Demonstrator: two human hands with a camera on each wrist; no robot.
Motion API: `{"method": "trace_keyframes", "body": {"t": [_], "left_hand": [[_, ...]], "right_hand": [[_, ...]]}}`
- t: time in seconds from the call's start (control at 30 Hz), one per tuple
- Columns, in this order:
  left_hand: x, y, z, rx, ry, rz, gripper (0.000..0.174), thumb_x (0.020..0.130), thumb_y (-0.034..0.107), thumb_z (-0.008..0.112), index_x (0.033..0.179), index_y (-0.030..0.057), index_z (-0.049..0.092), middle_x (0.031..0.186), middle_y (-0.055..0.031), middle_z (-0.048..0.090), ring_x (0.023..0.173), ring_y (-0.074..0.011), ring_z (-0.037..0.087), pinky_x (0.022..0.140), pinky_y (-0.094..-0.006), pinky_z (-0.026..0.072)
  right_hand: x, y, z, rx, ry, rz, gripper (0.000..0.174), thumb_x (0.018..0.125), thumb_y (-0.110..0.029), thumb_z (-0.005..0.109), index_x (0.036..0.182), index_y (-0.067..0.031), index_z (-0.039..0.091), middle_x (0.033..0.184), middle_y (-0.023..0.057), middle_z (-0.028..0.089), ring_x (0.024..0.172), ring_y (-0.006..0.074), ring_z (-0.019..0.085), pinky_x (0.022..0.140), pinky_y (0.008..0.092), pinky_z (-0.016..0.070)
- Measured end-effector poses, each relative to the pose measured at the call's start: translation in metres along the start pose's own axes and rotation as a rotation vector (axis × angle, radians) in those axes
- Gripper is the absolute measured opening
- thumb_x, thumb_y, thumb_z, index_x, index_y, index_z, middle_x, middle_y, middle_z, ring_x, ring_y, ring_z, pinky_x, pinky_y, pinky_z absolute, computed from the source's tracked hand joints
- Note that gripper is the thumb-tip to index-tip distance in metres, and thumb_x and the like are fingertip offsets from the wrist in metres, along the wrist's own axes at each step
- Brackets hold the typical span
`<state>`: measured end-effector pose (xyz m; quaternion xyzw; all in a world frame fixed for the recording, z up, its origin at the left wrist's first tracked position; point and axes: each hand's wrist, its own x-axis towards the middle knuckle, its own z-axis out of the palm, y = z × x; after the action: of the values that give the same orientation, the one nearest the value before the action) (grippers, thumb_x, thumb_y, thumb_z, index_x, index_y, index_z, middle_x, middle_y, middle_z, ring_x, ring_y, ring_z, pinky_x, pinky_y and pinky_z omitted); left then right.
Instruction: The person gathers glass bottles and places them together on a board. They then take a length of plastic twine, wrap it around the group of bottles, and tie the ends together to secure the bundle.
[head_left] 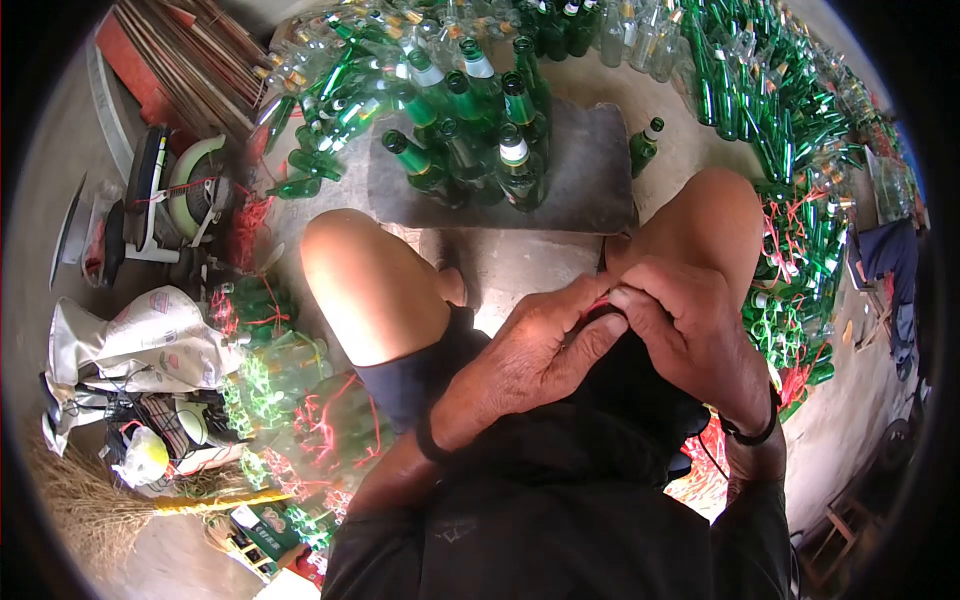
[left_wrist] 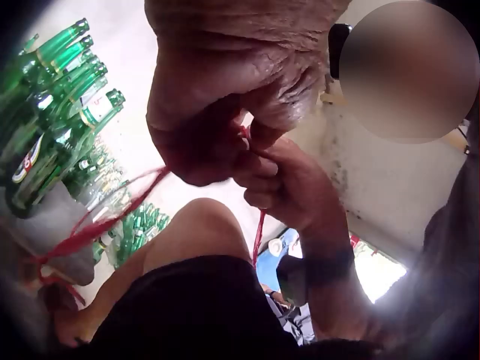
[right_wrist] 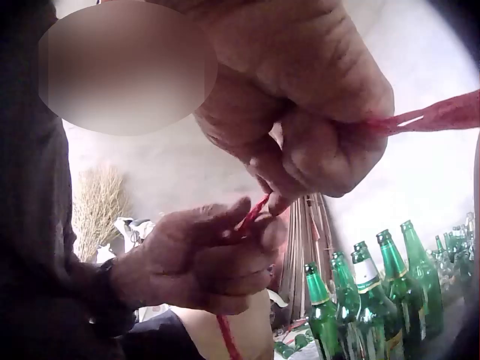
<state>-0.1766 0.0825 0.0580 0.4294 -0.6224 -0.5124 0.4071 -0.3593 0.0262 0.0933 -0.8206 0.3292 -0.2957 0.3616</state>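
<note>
Left hand (head_left: 530,355) and right hand (head_left: 690,325) both pinch the red string (right_wrist: 253,212) — left sits at 8 o'clock of right, fingertips nearly touching.

This is a rough working yard or shed where used bottles are sorted and tied up, not a lived-in room. Green bottles (head_left: 500,150) lie in great heaps across a bare concrete floor (head_left: 520,270), with clear bottles (head_left: 640,40) piled behind. Tangles of red string (head_left: 320,430) lie among tied bundles. A straw broom (head_left: 90,500), a printed sack (head_left: 150,340) and stacked wooden slats (head_left: 190,50) sit at the edge.
</note>
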Motion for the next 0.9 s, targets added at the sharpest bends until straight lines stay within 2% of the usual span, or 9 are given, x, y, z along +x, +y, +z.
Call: {"method": "trace_keyframes", "body": {"t": [0.13, 0.2, 0.33, 0.43, 0.5, 0.53, 0.7, 0.83, 0.9], "left_hand": [[-0.015, -0.017, -0.006, 0.037, 0.014, -0.026, 0.013, 0.096, 0.009, 0.059, 0.104, -0.0017, 0.060, 0.079, -0.0120, 0.063, 0.073, -0.0186, 0.063, 0.067, -0.0286, 0.0491], [-0.020, -0.015, -0.015, -0.048, 0.125, -0.021, 0.013, 0.097, 0.010, 0.059, 0.094, -0.0027, 0.059, 0.073, -0.0081, 0.060, 0.064, -0.0120, 0.055, 0.060, -0.0273, 0.0450], [-0.023, -0.014, -0.047, 0.168, 0.169, -0.096, 0.012, 0.097, 0.008, 0.060, 0.090, 0.0006, 0.065, 0.081, -0.0008, 0.062, 0.076, -0.0081, 0.056, 0.070, -0.0230, 0.0463], [-0.021, -0.021, -0.070, -0.009, 0.345, -0.177, 0.018, 0.099, 0.017, 0.060, 0.088, 0.0040, 0.065, 0.081, 0.0037, 0.061, 0.072, -0.0044, 0.052, 0.065, -0.0210, 0.0439], [-0.018, -0.017, -0.089, -0.058, 0.454, -0.207, 0.018, 0.099, 0.016, 0.060, 0.087, 0.0042, 0.065, 0.077, 0.0052, 0.057, 0.063, -0.0023, 0.047, 0.056, -0.0200, 0.0397], [-0.014, -0.006, -0.097, -0.120, 0.471, -0.248, 0.018, 0.099, 0.018, 0.059, 0.088, 0.0044, 0.066, 0.079, 0.0043, 0.056, 0.062, -0.0013, 0.045, 0.055, -0.0182, 0.0394], [0.001, -0.015, -0.149, -0.069, 0.724, -0.241, 0.019, 0.097, 0.022, 0.062, 0.088, 0.0060, 0.068, 0.071, 0.0066, 0.050, 0.056, -0.0021, 0.038, 0.051, -0.0184, 0.0317], [0.020, -0.026, -0.183, -0.015, 0.862, -0.231, 0.023, 0.098, 0.023, 0.059, 0.087, 0.0048, 0.067, 0.057, 0.0119, 0.037, 0.047, 0.0019, 0.027, 0.042, -0.0198, 0.0179], [0.032, -0.032, -0.199, 0.015, 0.872, -0.190, 0.023, 0.097, 0.024, 0.061, 0.087, 0.0052, 0.067, 0.056, 0.0124, 0.037, 0.045, 0.0016, 0.025, 0.041, -0.0204, 0.0161]], "right_hand": [[0.006, 0.007, -0.007, 0.043, -0.065, 0.063, 0.007, 0.091, -0.006, 0.061, 0.086, -0.0011, 0.058, 0.070, 0.0171, 0.057, 0.062, 0.0351, 0.059, 0.054, 0.0387, 0.0438], [0.011, 0.011, -0.012, 0.020, -0.179, 0.074, 0.010, 0.092, -0.006, 0.061, 0.087, 0.0027, 0.059, 0.070, 0.0126, 0.056, 0.059, 0.0235, 0.052, 0.057, 0.0324, 0.0424], [0.021, 0.016, -0.014, 0.049, -0.204, 0.036, 0.012, 0.092, -0.008, 0.061, 0.084, -0.0001, 0.057, 0.066, 0.0149, 0.051, 0.056, 0.0294, 0.053, 0.053, 0.0369, 0.0404], [0.033, 0.017, -0.024, 0.080, -0.300, 0.116, 0.014, 0.094, -0.010, 0.060, 0.085, 0.0005, 0.058, 0.066, 0.0126, 0.052, 0.059, 0.0222, 0.055, 0.056, 0.0337, 0.0413], [0.043, 0.024, -0.031, 0.127, -0.306, 0.154, 0.016, 0.095, -0.013, 0.060, 0.086, 0.0010, 0.060, 0.066, 0.0092, 0.054, 0.062, 0.0150, 0.055, 0.059, 0.0303, 0.0432], [0.050, 0.022, -0.037, 0.144, -0.318, 0.271, 0.018, 0.095, -0.014, 0.060, 0.086, 0.0014, 0.062, 0.068, 0.0060, 0.057, 0.065, 0.0122, 0.055, 0.061, 0.0287, 0.0448], [0.088, 0.024, -0.060, 0.186, -0.280, 0.351, 0.022, 0.095, -0.017, 0.060, 0.085, 0.0023, 0.064, 0.074, 0.0020, 0.061, 0.070, 0.0092, 0.056, 0.063, 0.0255, 0.0443], [0.122, 0.031, -0.062, 0.134, -0.236, 0.359, 0.025, 0.094, -0.022, 0.057, 0.084, -0.0011, 0.066, 0.070, -0.0041, 0.054, 0.064, 0.0048, 0.046, 0.056, 0.0228, 0.0356], [0.141, 0.042, -0.057, 0.081, -0.168, 0.378, 0.028, 0.094, -0.032, 0.059, 0.081, -0.0069, 0.065, 0.060, -0.0093, 0.039, 0.053, 0.0028, 0.031, 0.047, 0.0219, 0.0233]]}}
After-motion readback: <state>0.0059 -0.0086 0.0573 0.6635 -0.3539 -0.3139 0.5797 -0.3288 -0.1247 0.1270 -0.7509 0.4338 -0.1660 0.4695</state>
